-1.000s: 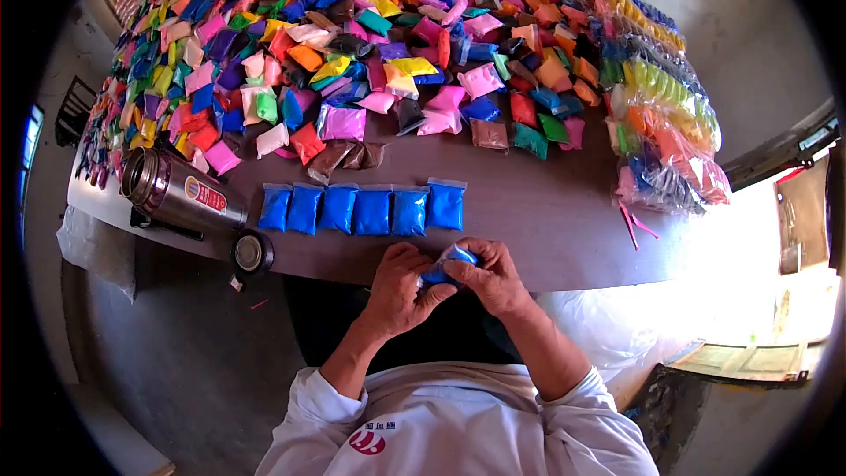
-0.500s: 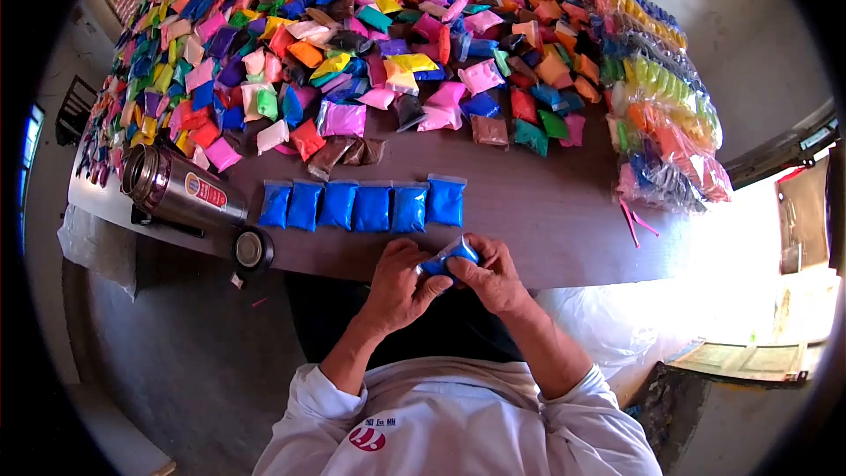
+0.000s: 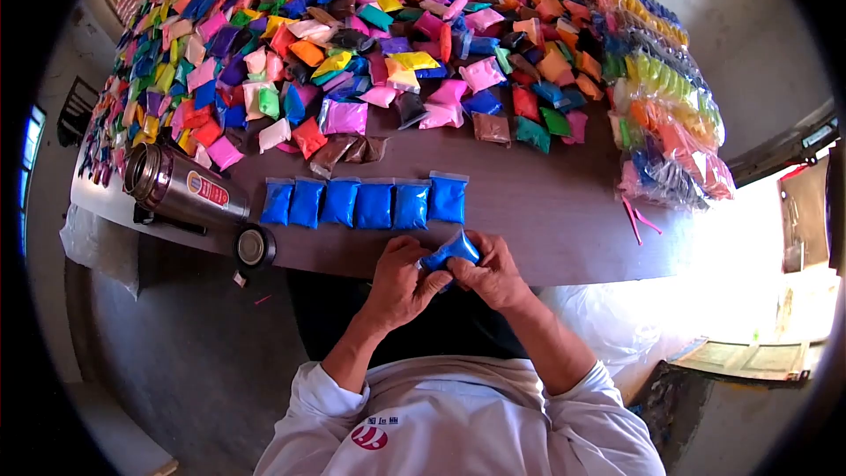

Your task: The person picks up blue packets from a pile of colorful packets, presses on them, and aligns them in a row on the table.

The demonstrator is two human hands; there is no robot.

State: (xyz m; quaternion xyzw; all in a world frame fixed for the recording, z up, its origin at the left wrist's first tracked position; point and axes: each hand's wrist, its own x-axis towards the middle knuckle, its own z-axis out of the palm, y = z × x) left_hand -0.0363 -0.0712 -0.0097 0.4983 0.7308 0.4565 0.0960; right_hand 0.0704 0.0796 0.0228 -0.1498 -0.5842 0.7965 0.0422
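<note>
Between my two hands, at the near edge of the table, is a small clear packet of blue material (image 3: 453,249). My left hand (image 3: 405,278) is closed on its left end. My right hand (image 3: 493,273) pinches the right side, with the thumb pressed on the front. Part of the packet is hidden by my fingers. Just beyond my hands, several similar blue packets (image 3: 374,204) lie side by side in a row on the brown table (image 3: 546,211). The rightmost one sits slightly higher than its neighbours.
A large heap of colourful packets (image 3: 352,44) covers the table's far side. Bagged bundles (image 3: 674,123) are stacked at the right, near pink strips (image 3: 633,222). At the left lie a steel thermos (image 3: 189,189) and its black lid (image 3: 255,248), by the table edge.
The blue packet between my hands has shifted in my fingers, and more of its blue face now shows. Both hands stay in nearly the same place.
</note>
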